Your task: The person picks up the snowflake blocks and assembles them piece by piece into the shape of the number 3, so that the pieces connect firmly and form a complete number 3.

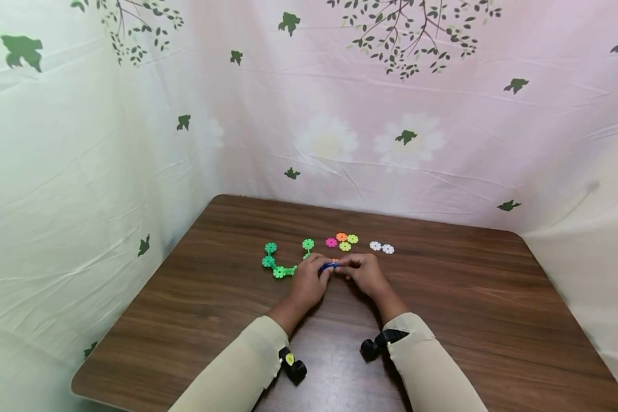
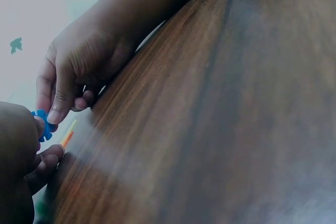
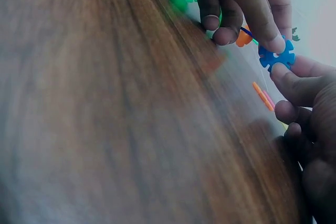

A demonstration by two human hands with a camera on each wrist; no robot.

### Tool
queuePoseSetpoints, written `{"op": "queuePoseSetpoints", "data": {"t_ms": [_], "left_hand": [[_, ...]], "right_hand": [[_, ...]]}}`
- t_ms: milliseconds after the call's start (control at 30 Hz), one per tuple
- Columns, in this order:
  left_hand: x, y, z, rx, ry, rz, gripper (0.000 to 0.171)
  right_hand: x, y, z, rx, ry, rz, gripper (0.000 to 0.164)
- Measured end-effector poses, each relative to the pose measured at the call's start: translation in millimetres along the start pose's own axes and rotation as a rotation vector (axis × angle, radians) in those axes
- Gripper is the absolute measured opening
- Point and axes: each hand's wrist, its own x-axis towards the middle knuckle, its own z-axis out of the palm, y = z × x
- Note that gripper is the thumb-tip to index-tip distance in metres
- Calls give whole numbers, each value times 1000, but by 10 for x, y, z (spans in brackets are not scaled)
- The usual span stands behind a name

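Note:
A blue notched disc (image 3: 278, 56) is pinched between the fingertips of both hands. My left hand (image 1: 309, 281) holds it from the left, thumb and forefinger on its edge. From the other side my right hand (image 1: 369, 276) grips it with thumb and forefinger. Behind the fingers an orange disc (image 3: 244, 36) shows, partly covered in the right wrist view. A curved chain of linked green discs (image 1: 279, 272) lies left of the left hand, which hides part of it.
Beyond the hands lie a pink disc (image 1: 331, 242), an orange disc (image 1: 342, 236) and two yellow discs (image 1: 352, 239). Two white discs (image 1: 375, 245) lie farther right. The brown wooden table (image 1: 468, 286) meets a patterned cloth backdrop (image 1: 340, 103) at its far edge.

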Motion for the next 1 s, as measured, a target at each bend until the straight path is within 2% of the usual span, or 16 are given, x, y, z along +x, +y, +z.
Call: {"op": "queuePoseSetpoints", "data": {"t_ms": [167, 400, 533, 767, 1000], "left_hand": [[-11, 3, 5, -7, -8, -26, 12], [-13, -8, 20, 6, 17, -21, 10], [-15, -17, 22, -7, 9, -44, 10], [-4, -24, 27, 0, 0, -55, 7], [-2, -13, 20, -11, -13, -62, 6]], "right_hand": [[-4, 4, -3, -22, 9, 11, 9], [1, -1, -10, -19, 41, 34, 20], [0, 5, -2, -21, 70, 33, 24], [6, 39, -11, -134, 106, -10, 24], [15, 19, -23, -197, 91, 20, 23]]}}
